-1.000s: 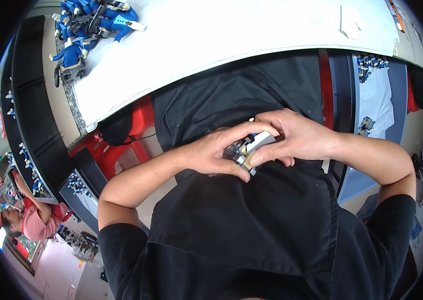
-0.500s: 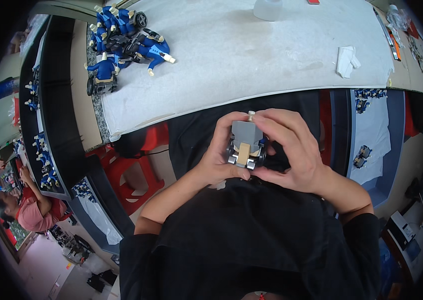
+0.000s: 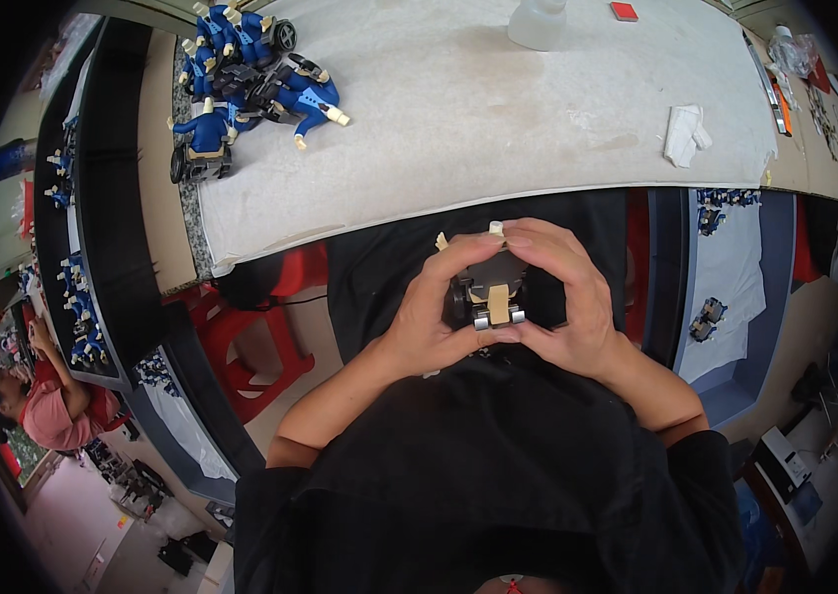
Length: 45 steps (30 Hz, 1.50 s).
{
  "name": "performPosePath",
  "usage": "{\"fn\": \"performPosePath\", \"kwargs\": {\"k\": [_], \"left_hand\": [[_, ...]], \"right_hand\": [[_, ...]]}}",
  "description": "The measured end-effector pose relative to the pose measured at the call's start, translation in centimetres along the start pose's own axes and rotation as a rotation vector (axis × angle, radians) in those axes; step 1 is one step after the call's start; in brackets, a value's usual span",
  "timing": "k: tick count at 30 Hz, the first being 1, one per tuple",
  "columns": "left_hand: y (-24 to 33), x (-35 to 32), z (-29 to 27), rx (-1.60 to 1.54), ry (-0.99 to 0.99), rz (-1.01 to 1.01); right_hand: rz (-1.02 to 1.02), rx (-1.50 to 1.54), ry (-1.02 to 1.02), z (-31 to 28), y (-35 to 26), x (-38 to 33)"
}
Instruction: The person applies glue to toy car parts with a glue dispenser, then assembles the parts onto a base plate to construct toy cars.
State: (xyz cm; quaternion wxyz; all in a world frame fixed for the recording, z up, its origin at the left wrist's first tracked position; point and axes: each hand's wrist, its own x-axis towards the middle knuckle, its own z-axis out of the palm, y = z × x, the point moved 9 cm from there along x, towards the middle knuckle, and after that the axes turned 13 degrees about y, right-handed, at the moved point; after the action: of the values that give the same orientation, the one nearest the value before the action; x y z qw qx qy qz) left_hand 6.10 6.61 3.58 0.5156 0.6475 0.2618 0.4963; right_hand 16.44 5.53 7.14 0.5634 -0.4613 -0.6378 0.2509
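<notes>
Over my lap, a toy wheelchair figure is held between both hands. Its dark grey back faces up, with a tan piece and two silvery parts at the lower end. My left hand is closed along its left side, thumb at the silvery parts. My right hand curves round the other side, fingertips at the cream tip on top and thumb near the bottom. A small cream hand of the figure sticks out beyond my left fingers. Most of the figure's body is hidden by my fingers.
On the white-covered table, a pile of blue-suited wheelchair figures lies at the far left. A crumpled white tissue and a translucent bottle lie further off. A grey tray at right holds more figures; a red stool stands below.
The figure has tilted, so its grey back looks darker and shorter, and a cream hand now shows at left. My right hand has shifted slightly left, its fingers closer over the top.
</notes>
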Motion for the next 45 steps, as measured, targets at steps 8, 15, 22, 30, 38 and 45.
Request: {"fn": "performPosePath", "kwargs": {"k": [8, 15, 22, 30, 38, 45], "left_hand": [[0.5, 0.1, 0.2, 0.124, -0.055, 0.045], [1.4, 0.2, 0.2, 0.179, 0.047, 0.087], [1.2, 0.0, 0.0, 0.189, 0.089, 0.051], [0.8, 0.1, -0.1, 0.198, 0.076, -0.011], [-1.7, -0.5, 0.2, -0.136, -0.094, -0.51], [-2.1, -1.1, 1.1, -0.045, -0.284, -0.438]], "right_hand": [[-0.016, -0.058, -0.007, 0.1, -0.2, 0.2], [-0.043, -0.042, -0.005, 0.1, 0.2, -0.3], [-0.084, -0.004, 0.016, 0.1, 0.4, -0.7], [-0.04, -0.003, 0.008, 0.3, 1.0, -1.0], [0.669, 0.398, -0.245, 0.2, 4.3, -2.3], [1.033, 0.369, -0.369, 0.6, 6.3, -3.4]]}}
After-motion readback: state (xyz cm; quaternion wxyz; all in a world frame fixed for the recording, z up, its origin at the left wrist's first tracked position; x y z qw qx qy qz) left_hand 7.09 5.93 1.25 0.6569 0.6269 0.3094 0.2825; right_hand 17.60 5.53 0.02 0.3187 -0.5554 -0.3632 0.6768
